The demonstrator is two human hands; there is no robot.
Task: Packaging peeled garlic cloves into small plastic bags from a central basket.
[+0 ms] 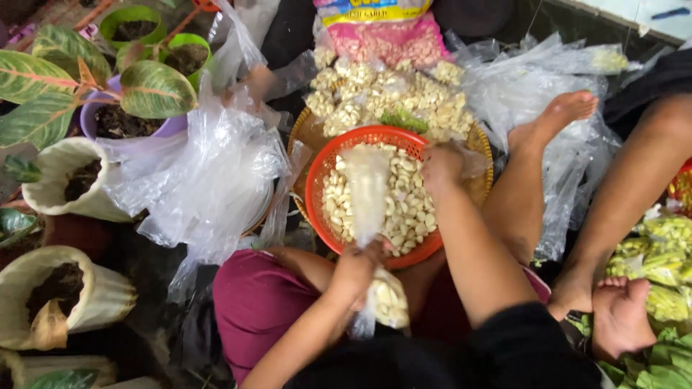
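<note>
The left hand (pixel 355 270) is clenched around the neck of a small clear bag (pixel 388 299) partly filled with peeled garlic cloves; the grip pinches the plastic shut so the filled end hangs just below the fist, on the near side of the orange basket (pixel 317 187), while the loose top of the bag (pixel 366 187) stands up over the basket's middle. The right hand (pixel 441 167) reaches into the basket at its far right edge, fingers curled down among the cloves (pixel 404 209); it looks closed on a few of them, though the fingertips are buried and I cannot be sure. Holding the bag right at the basket's rim keeps it beside the loose cloves.

The orange basket sits inside a wider woven tray (pixel 481 148), whose far side is heaped with small filled packets (pixel 375 94). Beyond the tray lies a big pink sack (pixel 389 39) with a yellow and blue printed band across its top. Left of the basket is a drift of empty clear bags (pixel 209 173), and past those, potted plants (pixel 137 94). Right of the basket are the person's bare foot (pixel 559 115) and more loose plastic (pixel 519 79); farther right, another person's feet (pixel 620 317) and green packets (pixel 663 259).
</note>
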